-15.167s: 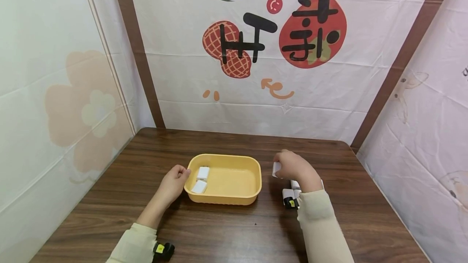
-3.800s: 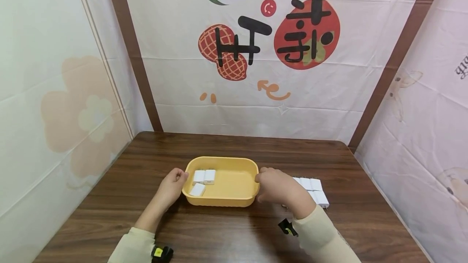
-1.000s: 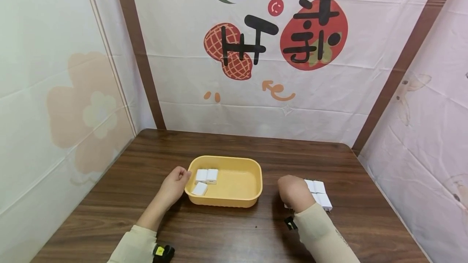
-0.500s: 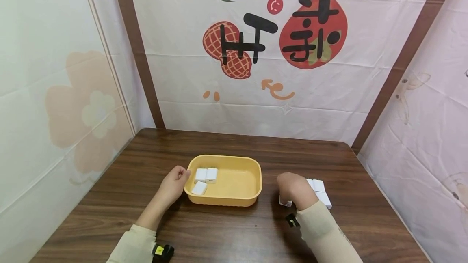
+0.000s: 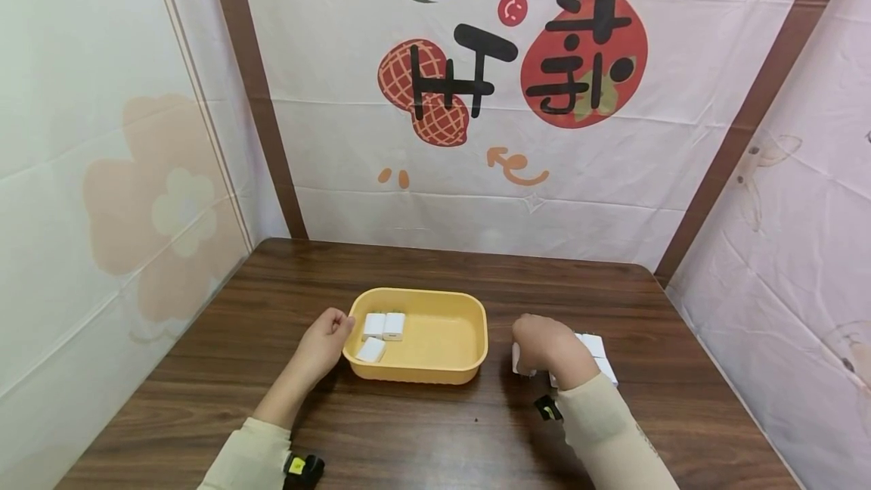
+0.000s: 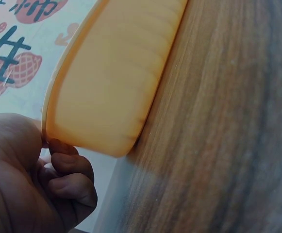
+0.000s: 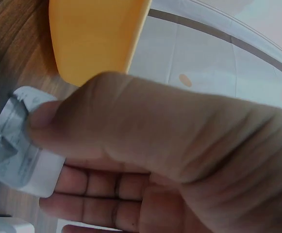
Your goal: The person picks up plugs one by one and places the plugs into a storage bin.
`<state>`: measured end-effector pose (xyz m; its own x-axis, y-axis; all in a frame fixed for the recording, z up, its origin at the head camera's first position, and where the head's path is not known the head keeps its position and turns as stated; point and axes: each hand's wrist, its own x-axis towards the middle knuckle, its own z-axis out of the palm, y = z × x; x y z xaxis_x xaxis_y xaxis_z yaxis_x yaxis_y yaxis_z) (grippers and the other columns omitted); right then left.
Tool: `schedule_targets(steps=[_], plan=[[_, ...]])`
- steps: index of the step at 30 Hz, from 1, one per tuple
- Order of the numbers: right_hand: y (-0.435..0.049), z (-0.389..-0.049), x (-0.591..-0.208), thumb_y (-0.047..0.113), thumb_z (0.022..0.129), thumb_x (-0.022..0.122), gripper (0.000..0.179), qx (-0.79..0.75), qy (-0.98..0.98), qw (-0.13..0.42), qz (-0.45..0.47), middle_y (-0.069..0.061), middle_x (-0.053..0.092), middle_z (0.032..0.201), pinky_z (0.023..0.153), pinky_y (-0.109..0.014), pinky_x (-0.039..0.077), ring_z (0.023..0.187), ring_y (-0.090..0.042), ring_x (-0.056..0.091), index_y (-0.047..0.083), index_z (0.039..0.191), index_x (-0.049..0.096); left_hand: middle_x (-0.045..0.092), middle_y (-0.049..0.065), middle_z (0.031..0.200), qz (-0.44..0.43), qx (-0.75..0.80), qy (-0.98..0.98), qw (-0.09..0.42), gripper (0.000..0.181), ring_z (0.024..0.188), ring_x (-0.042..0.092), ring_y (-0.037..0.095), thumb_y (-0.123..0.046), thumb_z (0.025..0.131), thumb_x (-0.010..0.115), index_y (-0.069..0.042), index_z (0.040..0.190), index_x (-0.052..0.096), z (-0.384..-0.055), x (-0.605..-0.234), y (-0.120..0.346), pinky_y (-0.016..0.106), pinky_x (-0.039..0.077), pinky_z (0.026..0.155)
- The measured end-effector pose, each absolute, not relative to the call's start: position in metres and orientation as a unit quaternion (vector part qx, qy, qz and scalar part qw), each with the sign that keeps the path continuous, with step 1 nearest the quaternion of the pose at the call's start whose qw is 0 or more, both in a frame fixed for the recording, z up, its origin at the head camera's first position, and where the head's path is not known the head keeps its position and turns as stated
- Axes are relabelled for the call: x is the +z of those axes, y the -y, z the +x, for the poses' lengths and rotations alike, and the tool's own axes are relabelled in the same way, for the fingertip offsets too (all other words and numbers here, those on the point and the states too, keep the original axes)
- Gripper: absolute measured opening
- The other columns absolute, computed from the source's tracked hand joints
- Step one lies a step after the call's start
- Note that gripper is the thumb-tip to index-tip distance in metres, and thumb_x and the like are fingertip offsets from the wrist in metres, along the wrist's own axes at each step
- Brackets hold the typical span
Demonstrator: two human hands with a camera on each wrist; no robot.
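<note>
The thumb and curled fingers of my left hand [image 5: 327, 339] pinch the left rim of a yellow plastic tray [image 5: 442, 342]; the left wrist view shows the grip at its corner. Three white plug-in chargers lie in the tray's left part: two side by side, a third charger [image 5: 370, 350] slanted in front. To the right of the tray, my right hand [image 5: 551, 346] holds another white charger [image 7: 17, 167] between thumb and fingers, with its metal prongs facing the right wrist camera. Several more chargers [image 5: 597, 350] sit in rows on the table, partly hidden by the right hand.
The brown wood-grain table [image 5: 408, 437] has a printed cloth backdrop [image 5: 340, 157] behind it and cloth walls at both sides. A black strap with a yellow mark [image 5: 302, 467] is on the left sleeve, and a similar one on the right wrist.
Fifteen seconds ago the tray held two chargers; now three. Over the last second my right hand has drawn a charger slightly left, apart from the rows. The left hand stays at the rim.
</note>
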<state>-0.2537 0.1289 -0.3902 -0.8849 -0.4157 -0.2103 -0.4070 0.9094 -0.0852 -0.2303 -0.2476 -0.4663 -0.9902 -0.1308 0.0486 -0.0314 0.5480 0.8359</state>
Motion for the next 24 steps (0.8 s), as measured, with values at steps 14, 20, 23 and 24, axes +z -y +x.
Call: schedule_targets(steps=[14, 20, 23, 24], plan=[[-0.131, -0.257, -0.382, 0.002, 0.072, 0.079, 0.02, -0.065, -0.955, 0.085, -0.277, -0.005, 0.055, 0.091, 0.065, -0.036, 0.047, 0.073, -0.018, 0.052, 0.014, 0.081, 0.066, 0.047, 0.003, 0.074, 0.047, -0.476, 0.877, 0.049, 0.026, 0.065, 0.048, 0.017, -0.029, 0.109, 0.05, -0.004, 0.105, 0.053, -0.23, -0.466, 0.247, 0.028, 0.042, 0.057], [-0.132, -0.255, -0.375, 0.007, 0.074, 0.084, 0.029, -0.071, -0.956, 0.068, -0.275, -0.006, 0.06, 0.099, 0.072, -0.036, 0.052, 0.081, -0.017, 0.056, 0.009, 0.1, 0.071, 0.047, 0.003, 0.074, 0.047, -0.476, 0.877, 0.047, 0.026, 0.066, 0.048, 0.017, -0.03, 0.109, 0.05, -0.004, 0.105, 0.053, -0.23, -0.467, 0.248, 0.029, 0.042, 0.058], [-0.131, -0.254, -0.37, 0.008, 0.076, 0.083, 0.033, -0.075, -0.957, 0.072, -0.271, -0.005, 0.06, 0.101, 0.073, -0.036, 0.052, 0.081, -0.017, 0.057, 0.007, 0.107, 0.071, 0.047, 0.004, 0.074, 0.047, -0.477, 0.876, 0.049, 0.026, 0.065, 0.048, 0.017, -0.029, 0.109, 0.05, -0.004, 0.106, 0.053, -0.231, -0.467, 0.248, 0.029, 0.042, 0.057], [-0.131, -0.253, -0.369, 0.009, 0.076, 0.083, 0.034, -0.076, -0.956, 0.071, -0.273, -0.005, 0.06, 0.101, 0.073, -0.036, 0.052, 0.081, -0.017, 0.057, 0.006, 0.108, 0.071, 0.047, 0.004, 0.075, 0.048, -0.477, 0.876, 0.05, 0.026, 0.065, 0.049, 0.017, -0.029, 0.109, 0.05, -0.004, 0.106, 0.054, -0.231, -0.467, 0.248, 0.028, 0.042, 0.057]])
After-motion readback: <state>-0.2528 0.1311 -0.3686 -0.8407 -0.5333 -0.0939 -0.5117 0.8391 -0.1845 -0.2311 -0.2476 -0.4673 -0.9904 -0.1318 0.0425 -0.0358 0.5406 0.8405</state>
